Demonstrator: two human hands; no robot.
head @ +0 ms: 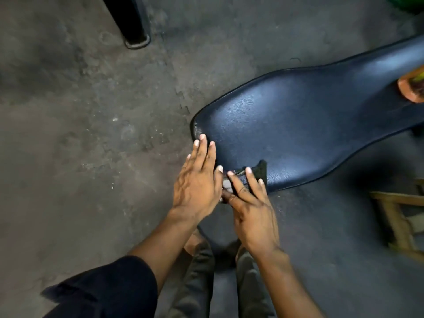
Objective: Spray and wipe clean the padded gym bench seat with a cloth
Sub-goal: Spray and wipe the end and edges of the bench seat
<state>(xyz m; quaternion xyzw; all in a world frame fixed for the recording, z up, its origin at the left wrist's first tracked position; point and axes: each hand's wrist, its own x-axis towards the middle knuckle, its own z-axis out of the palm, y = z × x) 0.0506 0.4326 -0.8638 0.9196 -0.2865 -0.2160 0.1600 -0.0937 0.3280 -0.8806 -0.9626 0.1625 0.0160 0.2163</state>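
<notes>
Item: dark sleeve (107, 288), lying nearest the camera at lower left, covering the left forearm as far as mid-arm. Below centre, dark trouser legs (202, 283) are showing above the floor.

Item: left hand (197, 180), lying palm down with its fingers (203, 143) spread flat and released, fingertips resting on the near rounded end of the bench, gripping nothing.

Item: right hand (252, 207), sitting just beside the left hand and touching it at the thumb side. Its fingers (249, 177) are pressing flat on the cloth, pinning it to the padding rather than clenching it.

Item: cloth (257, 173), dark with a paler patch, lying crumpled on the near edge of the seat, partly under the right hand's fingers, one corner sticking up beyond them.

Item: bench (309, 115), a padded seat in dark navy leather-look covering, widening at the near end and narrowing toward upper right, running out of view there. An orange-brown object (410, 90) is resting on the far part of the padding; what it is cannot be told.

Item: concrete floor (80, 122), grey and stained.

Item: black metal leg (133, 21) standing at upper left, well apart from the bench.

Item: wooden frame (397, 216) showing blurred at the right edge.
</notes>
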